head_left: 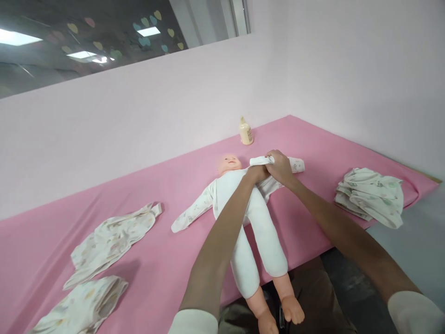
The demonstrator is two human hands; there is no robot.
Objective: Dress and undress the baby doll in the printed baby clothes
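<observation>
Right grip: we see the bare right hand (282, 169) with its fingers clamped on a short, soft white cloth roll (257, 161).
Left grip: the bare left hand (257, 173) sits just beside it, partly covered; we cannot tell how its fingers stand.
Doll: the pale, white-cloth-bodied baby doll (260, 222) lies face up, left of the grip and nearer us.
Long axis: we trace it from the head, just left of the grip, down to feet past the near edge of the pink sheeted worktop (167, 250).
Nearer hand: the left; its forearm crosses the doll's torso.
Printed top: a thin white garment with small prints (200, 207) has one sleeve stretched left of the grip, another sticking out right of it.
Pump bottle: smooth, cream, upright (246, 134), beyond the grip.
Cloth stack: soft, folded, green-printed white fabric (371, 192), well right of the grip.
Loose cloths: we find two crumpled, pale printed pieces (111, 239) well left.
</observation>
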